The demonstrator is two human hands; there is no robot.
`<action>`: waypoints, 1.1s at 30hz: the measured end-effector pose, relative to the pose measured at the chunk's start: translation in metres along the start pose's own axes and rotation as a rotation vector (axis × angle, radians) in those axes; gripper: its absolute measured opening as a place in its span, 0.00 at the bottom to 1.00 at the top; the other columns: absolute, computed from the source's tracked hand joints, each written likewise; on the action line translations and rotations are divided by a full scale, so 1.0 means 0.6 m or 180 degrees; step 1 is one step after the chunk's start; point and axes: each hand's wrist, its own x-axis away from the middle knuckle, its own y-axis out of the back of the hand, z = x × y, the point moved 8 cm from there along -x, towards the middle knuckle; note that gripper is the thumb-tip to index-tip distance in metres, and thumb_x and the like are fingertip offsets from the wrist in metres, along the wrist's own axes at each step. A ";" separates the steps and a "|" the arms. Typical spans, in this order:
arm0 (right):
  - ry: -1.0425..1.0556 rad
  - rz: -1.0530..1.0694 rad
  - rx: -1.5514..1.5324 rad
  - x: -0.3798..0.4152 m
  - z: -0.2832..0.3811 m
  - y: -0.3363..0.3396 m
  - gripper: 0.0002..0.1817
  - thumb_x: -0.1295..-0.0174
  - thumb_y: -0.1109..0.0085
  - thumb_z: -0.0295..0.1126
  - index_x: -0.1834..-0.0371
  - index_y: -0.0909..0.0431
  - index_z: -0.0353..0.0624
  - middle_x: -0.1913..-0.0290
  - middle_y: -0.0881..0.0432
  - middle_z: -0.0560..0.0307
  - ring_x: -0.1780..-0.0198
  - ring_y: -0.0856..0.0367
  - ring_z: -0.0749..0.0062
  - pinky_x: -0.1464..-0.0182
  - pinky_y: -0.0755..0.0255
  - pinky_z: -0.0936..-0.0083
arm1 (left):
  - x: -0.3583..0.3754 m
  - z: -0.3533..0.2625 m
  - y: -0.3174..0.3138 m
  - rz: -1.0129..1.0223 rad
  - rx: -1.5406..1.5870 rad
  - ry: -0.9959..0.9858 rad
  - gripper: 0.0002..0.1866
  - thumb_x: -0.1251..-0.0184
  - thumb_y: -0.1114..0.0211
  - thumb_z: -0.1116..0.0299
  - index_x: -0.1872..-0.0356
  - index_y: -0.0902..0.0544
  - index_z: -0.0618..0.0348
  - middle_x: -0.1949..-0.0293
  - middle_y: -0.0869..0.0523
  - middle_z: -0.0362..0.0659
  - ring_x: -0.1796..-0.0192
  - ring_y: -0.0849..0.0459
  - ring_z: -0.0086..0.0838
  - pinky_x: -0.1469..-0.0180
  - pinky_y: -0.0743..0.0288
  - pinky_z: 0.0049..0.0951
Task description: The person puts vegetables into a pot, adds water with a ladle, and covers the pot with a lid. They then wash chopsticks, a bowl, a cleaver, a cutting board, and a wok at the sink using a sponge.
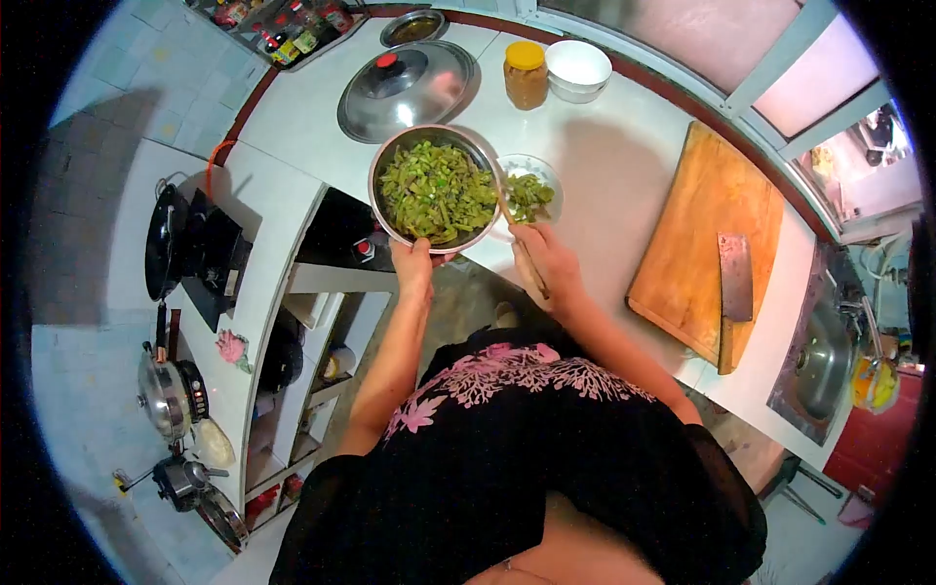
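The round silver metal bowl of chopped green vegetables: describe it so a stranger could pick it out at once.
Start at the white countertop and follow it to its near edge, where the person's left hand grips the round silver metal bowl. Unlike the small white plate just right of it, the bowl is metal and holds far more greens.

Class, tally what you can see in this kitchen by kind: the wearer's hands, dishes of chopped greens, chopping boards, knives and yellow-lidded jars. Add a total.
Hands: 2 (left hand, right hand)
Dishes of greens: 2 (metal bowl, plate)
Chopping board: 1
Knife: 1
Jar: 1
Total: 7
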 end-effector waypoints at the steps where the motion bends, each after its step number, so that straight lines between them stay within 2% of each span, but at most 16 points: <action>1: 0.0032 0.0032 -0.0142 -0.001 0.006 -0.004 0.17 0.44 0.46 0.27 0.50 0.29 0.43 0.60 0.26 0.50 0.63 0.23 0.56 0.65 0.28 0.69 | 0.002 -0.007 -0.001 -0.0044 0.0018 -0.0044 0.19 0.43 0.57 0.83 0.48 0.37 0.70 0.61 0.21 0.54 0.71 0.16 0.37 0.77 0.19 0.27; 2: 0.0059 0.0064 -0.0282 -0.002 0.012 -0.009 0.18 0.45 0.44 0.25 0.50 0.28 0.43 0.61 0.25 0.50 0.63 0.23 0.57 0.64 0.28 0.72 | 0.002 -0.007 -0.002 -0.0043 0.0069 -0.0071 0.19 0.43 0.57 0.83 0.48 0.37 0.70 0.60 0.21 0.54 0.71 0.16 0.37 0.78 0.19 0.27; 5: 0.0151 0.0402 -0.0553 -0.003 0.046 -0.041 0.17 0.44 0.48 0.25 0.50 0.29 0.41 0.60 0.26 0.50 0.63 0.23 0.55 0.63 0.28 0.70 | 0.002 -0.007 -0.005 0.0028 0.0179 -0.0079 0.20 0.44 0.57 0.84 0.47 0.38 0.69 0.58 0.22 0.53 0.70 0.16 0.36 0.78 0.19 0.27; 8: 0.0256 0.0864 0.0114 0.007 0.028 -0.098 0.17 0.42 0.50 0.26 0.48 0.30 0.41 0.59 0.26 0.49 0.62 0.24 0.55 0.62 0.28 0.68 | 0.005 -0.015 -0.012 0.0174 0.0180 -0.0062 0.20 0.44 0.57 0.85 0.47 0.39 0.68 0.57 0.23 0.53 0.68 0.16 0.36 0.78 0.20 0.27; 14: 0.0410 0.0589 0.0821 0.003 0.011 -0.122 0.17 0.40 0.52 0.29 0.47 0.31 0.40 0.59 0.27 0.49 0.61 0.25 0.56 0.61 0.29 0.68 | -0.007 -0.013 -0.003 0.0087 0.0186 -0.0240 0.20 0.44 0.57 0.84 0.48 0.41 0.66 0.56 0.24 0.53 0.67 0.17 0.37 0.77 0.19 0.29; 17: -0.0370 0.0779 0.0112 0.001 0.006 -0.106 0.18 0.43 0.54 0.28 0.48 0.33 0.35 0.55 0.28 0.48 0.59 0.25 0.52 0.57 0.29 0.65 | -0.022 0.007 0.008 0.0111 0.0165 -0.0125 0.20 0.44 0.56 0.84 0.48 0.41 0.66 0.56 0.25 0.53 0.67 0.17 0.38 0.77 0.18 0.30; 20: -0.1730 0.1227 -0.0680 0.007 -0.014 -0.094 0.17 0.38 0.56 0.30 0.46 0.33 0.39 0.55 0.27 0.49 0.58 0.25 0.52 0.56 0.29 0.65 | -0.025 0.009 0.010 0.0174 0.0165 -0.0087 0.20 0.43 0.56 0.83 0.47 0.42 0.65 0.55 0.25 0.54 0.66 0.17 0.39 0.76 0.17 0.31; 24: -0.0864 0.0624 -0.0220 0.014 -0.016 -0.068 0.17 0.37 0.54 0.31 0.45 0.33 0.44 0.57 0.26 0.48 0.59 0.24 0.51 0.60 0.29 0.64 | -0.031 0.014 0.013 0.0255 0.0197 0.0053 0.21 0.43 0.57 0.83 0.46 0.41 0.64 0.54 0.25 0.54 0.63 0.17 0.39 0.75 0.16 0.31; 26: -0.0179 0.0147 0.0133 0.014 0.006 -0.041 0.16 0.39 0.52 0.31 0.46 0.32 0.45 0.57 0.25 0.47 0.60 0.23 0.51 0.62 0.29 0.65 | -0.033 0.017 0.016 0.0240 0.0205 0.0052 0.21 0.43 0.57 0.83 0.46 0.39 0.65 0.54 0.24 0.54 0.63 0.17 0.39 0.74 0.16 0.31; 29: -0.0331 -0.0096 0.0207 0.016 0.002 -0.014 0.16 0.44 0.50 0.21 0.51 0.29 0.39 0.59 0.25 0.46 0.63 0.23 0.50 0.64 0.28 0.68 | -0.025 0.003 0.019 0.0153 0.0297 0.0009 0.21 0.45 0.56 0.82 0.47 0.36 0.66 0.53 0.24 0.54 0.63 0.17 0.39 0.73 0.15 0.32; 33: -0.0397 -0.0553 -0.0309 0.013 -0.023 0.016 0.13 0.41 0.50 0.22 0.52 0.28 0.36 0.62 0.23 0.48 0.64 0.20 0.59 0.63 0.27 0.75 | -0.028 0.015 0.033 0.0192 0.0655 0.0313 0.23 0.45 0.55 0.82 0.45 0.37 0.65 0.52 0.25 0.54 0.59 0.18 0.42 0.67 0.15 0.37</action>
